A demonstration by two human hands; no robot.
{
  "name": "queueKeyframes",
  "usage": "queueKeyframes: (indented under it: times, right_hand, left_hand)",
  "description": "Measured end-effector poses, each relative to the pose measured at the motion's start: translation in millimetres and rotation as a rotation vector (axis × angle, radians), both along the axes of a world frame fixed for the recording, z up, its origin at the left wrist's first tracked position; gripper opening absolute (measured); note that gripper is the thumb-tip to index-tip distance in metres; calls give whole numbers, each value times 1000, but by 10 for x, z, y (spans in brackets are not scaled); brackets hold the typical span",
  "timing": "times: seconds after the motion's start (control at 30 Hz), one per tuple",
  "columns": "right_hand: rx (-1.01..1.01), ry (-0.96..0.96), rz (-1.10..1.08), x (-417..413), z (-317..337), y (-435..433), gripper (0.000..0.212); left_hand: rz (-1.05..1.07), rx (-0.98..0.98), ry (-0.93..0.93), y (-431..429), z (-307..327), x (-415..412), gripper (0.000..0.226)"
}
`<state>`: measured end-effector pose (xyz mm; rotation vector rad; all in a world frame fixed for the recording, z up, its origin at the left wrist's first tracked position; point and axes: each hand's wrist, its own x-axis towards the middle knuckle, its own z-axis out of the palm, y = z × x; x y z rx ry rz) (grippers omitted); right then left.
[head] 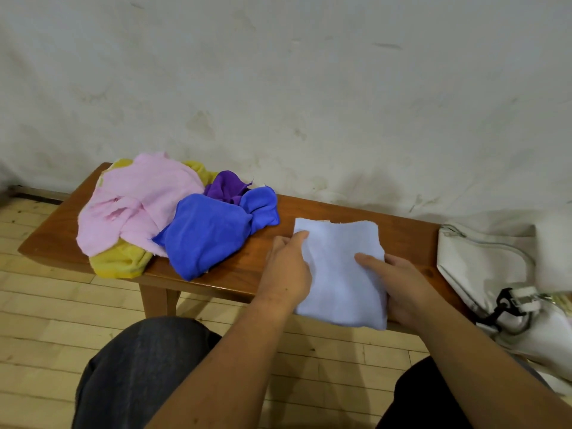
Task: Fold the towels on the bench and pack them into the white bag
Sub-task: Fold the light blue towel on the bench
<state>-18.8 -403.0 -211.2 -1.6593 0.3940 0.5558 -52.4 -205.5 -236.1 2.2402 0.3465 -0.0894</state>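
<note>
Towel, fuzzy, squarish, perhaps folded, in left hand, right hand.

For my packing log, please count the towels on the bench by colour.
pink towel: 1
yellow towel: 1, partly hidden under the pink towel
purple towel: 1
dark blue towel: 1
light blue towel: 1
Total: 5

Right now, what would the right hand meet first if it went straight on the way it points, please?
Probably the left hand: the right hand points left across the light blue towel it holds, and the left hand grips the opposite edge. Depth is hard to judge.
</note>
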Motion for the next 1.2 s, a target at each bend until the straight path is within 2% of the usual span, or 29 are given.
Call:
queueKeyframes:
  times: [0.17, 0.33, 0.47, 0.53, 0.6, 0.7, 0.83, 1.0, 1.2]
  right_hand:
    - [190, -37, 17, -199, 194, -209, 36]
    - [283, -89, -56, -451, 518, -411, 31]
    - [384, -104, -95, -666, 797, -693, 31]
    - [456, -97, -109, -755, 875, -891, 34]
    - [522, -92, -131, -832, 919, -1097, 38]
    - [541, -91, -183, -942, 930, -1442, 41]
    - [487, -114, -219, -1091, 956, -2002, 50]
    - [433, -119, -335, -1259, 1033, -2718, 42]
    - [313, -56, -359, -1390, 1070, -3398, 41]
  left_hand:
    - [-55, -38, 18, -191, 48, -56, 62]
    - [-66, -205, 1, -512, 183, -129, 59]
    - [-53, -670, 159, -828, 362, -206, 71]
    - [-19, -947, 214, -1006, 430, -250, 62]
    - [-23, -1099, 252, -1205, 537, -318, 44]
    - [-76, -1077, 223, -1490, 623, -396, 38]
    - [-111, -960, 160, -1838, 759, -427, 48]
    - [-225, -887, 76, -2374, 1013, -467, 55]
    - [-362, -886, 153, -3030, 1074, -569, 54]
